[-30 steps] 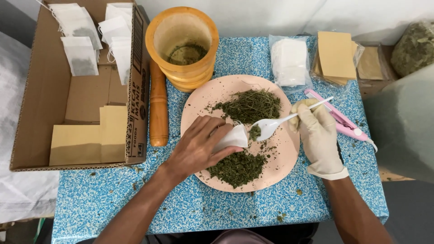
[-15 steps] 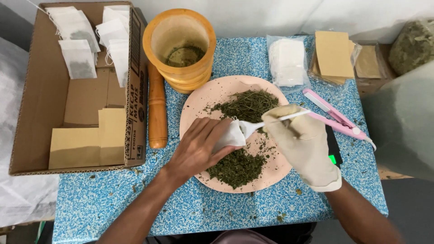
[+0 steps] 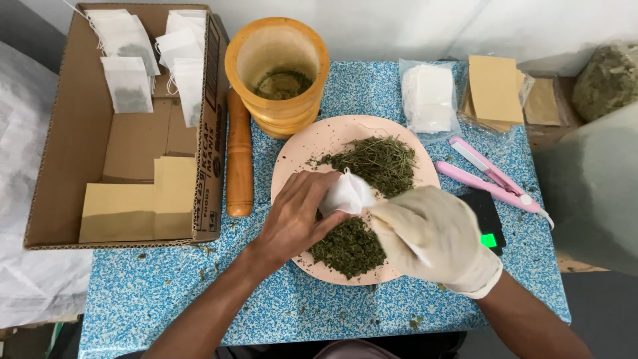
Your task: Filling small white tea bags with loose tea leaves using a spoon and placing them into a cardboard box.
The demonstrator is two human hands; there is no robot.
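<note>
Bare left hand [image 3: 296, 216] pinches a small white filter sachet [image 3: 345, 194] between thumb and fingertips, mouth of the bag turned right toward the other hand. Gloved right hand [image 3: 432, 239] is closed on something at the bag's opening; the tool inside the grip is hidden by the glove, so cannot tell what it holds, only that the fingers are curled tight. The two hands meet at the bag, left one carrying it, right one coming in from the right. Bag's long axis runs roughly left-right, tilted slightly up at the tied end.

Bag sits just above the peach plate [image 3: 299, 156], between two heaps of dried green herb [image 3: 375, 159], one near the wrist side and one farther back.

Beside the plate on the right: small black scale with a green display [image 3: 488, 219], then a pink sealing tool [image 3: 488, 176]. Left of the plate a wooden pestle [image 3: 239, 156] lies lengthwise, touching the cardboard box [image 3: 212, 133] that holds filled sachets [image 3: 126, 83] and tan envelopes [image 3: 136, 206].

Farther back: wooden mortar [image 3: 276, 66] with herb residue, bag of empty white sachets [image 3: 428, 96], stack of tan envelopes in plastic [image 3: 495, 90].

Surface is a blue speckled table [image 3: 166, 292], pale wall behind.
</note>
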